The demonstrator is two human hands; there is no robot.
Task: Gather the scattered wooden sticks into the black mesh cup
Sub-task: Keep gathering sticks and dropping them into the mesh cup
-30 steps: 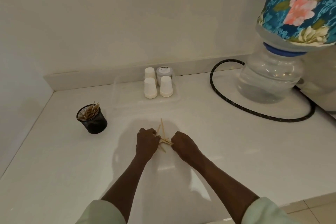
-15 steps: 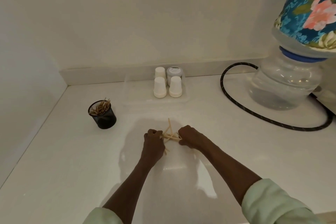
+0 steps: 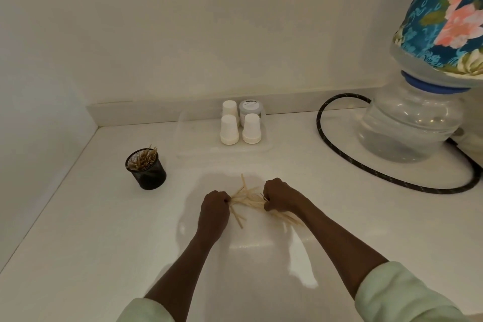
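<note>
Several pale wooden sticks (image 3: pixel 247 197) lie in a loose bundle on the white counter, fanning out between my two hands. My left hand (image 3: pixel 214 208) is closed on the bundle's left ends. My right hand (image 3: pixel 281 195) is closed on its right part, with stick ends poking out below the wrist. The black mesh cup (image 3: pixel 146 170) stands upright to the left and a little farther back, apart from both hands, with several sticks standing in it.
A clear tray (image 3: pixel 188 146) at the back holds upside-down white paper cups (image 3: pixel 229 130) and a grey-lidded jar (image 3: pixel 250 108). A water bottle with a floral cover (image 3: pixel 410 123) stands at the right, ringed by a black cable (image 3: pixel 339 149). Walls close the left and back.
The sticks are more bunched between my hands than before. My right hand has shifted up and right along the bundle. The view has swung left, so everything sits farther right in frame.
</note>
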